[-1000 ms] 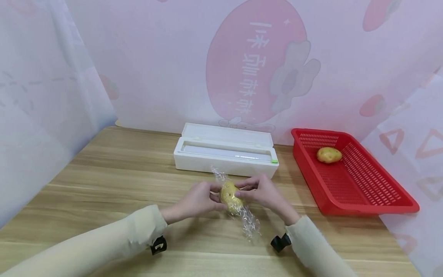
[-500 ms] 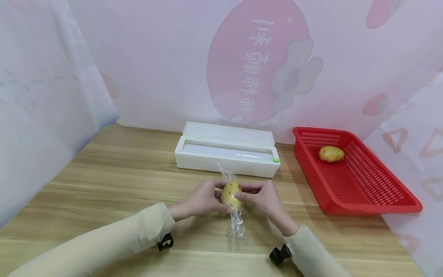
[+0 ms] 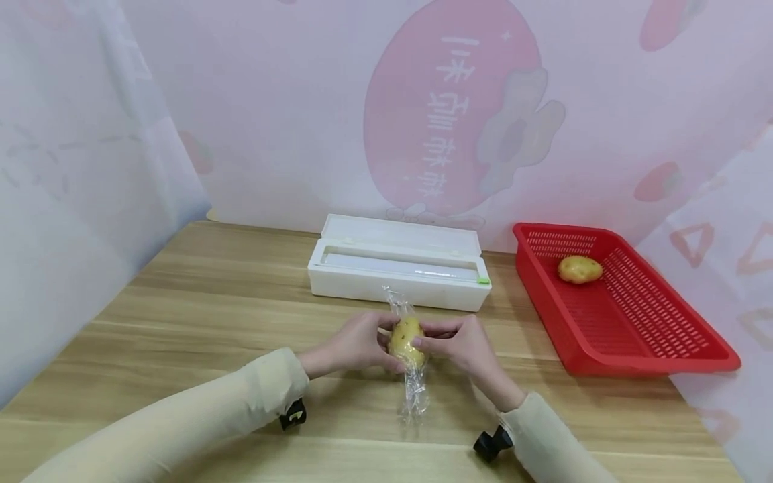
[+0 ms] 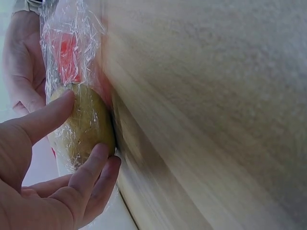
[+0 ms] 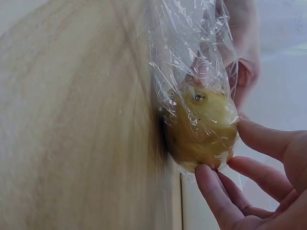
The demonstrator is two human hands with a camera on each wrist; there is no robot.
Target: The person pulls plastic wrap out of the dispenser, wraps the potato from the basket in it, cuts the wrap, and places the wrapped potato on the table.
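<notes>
A yellow potato [image 3: 406, 341] lies on the wooden table, wrapped in clear cling film [image 3: 415, 396]. Loose film ends stick out beyond it, toward the back and toward the front. My left hand [image 3: 361, 343] holds the potato's left side, its thumb and fingertips curved against the film. From the right, my right hand [image 3: 464, 345] grips it between thumb and fingers. In the left wrist view, the potato [image 4: 88, 124] sits against the table between thumb and fingers. The right wrist view shows crinkled film [image 5: 187, 43] rising past the potato [image 5: 201, 134].
Behind the hands stands a white cling film box [image 3: 398, 287] with its lid raised, a film roll inside and a green slider [image 3: 483, 280]. At the right is a red plastic basket [image 3: 564, 322] holding another potato [image 3: 580, 270]. A printed curtain [image 3: 290, 121] hangs behind the table.
The wrapped potato has turned, so its front film end has swung left and now points nearly straight toward me. Both hands have kept hold and shifted slightly right in view.
</notes>
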